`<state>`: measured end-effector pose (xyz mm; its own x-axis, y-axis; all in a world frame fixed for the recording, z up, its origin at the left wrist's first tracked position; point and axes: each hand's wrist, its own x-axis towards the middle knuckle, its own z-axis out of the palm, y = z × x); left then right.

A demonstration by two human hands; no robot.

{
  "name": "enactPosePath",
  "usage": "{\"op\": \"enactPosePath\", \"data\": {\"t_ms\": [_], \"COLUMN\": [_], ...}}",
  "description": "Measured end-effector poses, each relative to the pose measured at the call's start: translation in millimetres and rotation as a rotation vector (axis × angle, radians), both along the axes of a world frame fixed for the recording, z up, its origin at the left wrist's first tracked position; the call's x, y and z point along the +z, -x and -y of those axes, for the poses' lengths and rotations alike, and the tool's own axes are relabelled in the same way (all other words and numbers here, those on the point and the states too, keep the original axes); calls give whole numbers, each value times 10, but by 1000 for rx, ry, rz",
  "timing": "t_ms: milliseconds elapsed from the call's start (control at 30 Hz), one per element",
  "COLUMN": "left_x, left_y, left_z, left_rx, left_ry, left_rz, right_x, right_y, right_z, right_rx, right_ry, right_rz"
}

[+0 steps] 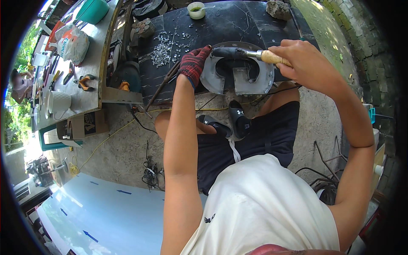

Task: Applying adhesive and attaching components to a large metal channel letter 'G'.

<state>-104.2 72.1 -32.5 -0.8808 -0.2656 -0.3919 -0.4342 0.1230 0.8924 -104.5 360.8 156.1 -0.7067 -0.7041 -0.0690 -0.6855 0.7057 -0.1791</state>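
Note:
A grey metal piece shaped like a letter G (264, 83) lies on the black marbled tabletop. My right hand (308, 63) grips the wooden handle of a soldering iron (255, 54). Its dark, thick barrel reaches left across the top of the letter. My left hand (194, 63), in a red and black checked glove, is closed at the letter's upper left edge, beside the barrel's end. What its fingertips pinch is hidden.
Small shiny bits (162, 50) are scattered left of the letter. A white bowl (196, 10) with green contents and a stone (278, 9) stand farther back. On the left, a workbench (91, 63) holds pliers (84, 82) and a white mug (58, 102). A yellow cord (108, 138) crosses the floor.

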Motion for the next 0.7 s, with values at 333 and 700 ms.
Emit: {"op": "enactPosePath", "data": {"t_ms": [333,700], "left_x": [65,70], "left_y": [-16,-11], "left_z": [-18,-23], "left_rx": [-10,3], "left_ry": [47,32], "left_rz": [4,20], "right_x": [-32,-89], "right_y": [64,86], "right_z": [-60,-48], "right_rx": [29,22], "right_ry": [-64,-34], "right_rz": [15,31]}}
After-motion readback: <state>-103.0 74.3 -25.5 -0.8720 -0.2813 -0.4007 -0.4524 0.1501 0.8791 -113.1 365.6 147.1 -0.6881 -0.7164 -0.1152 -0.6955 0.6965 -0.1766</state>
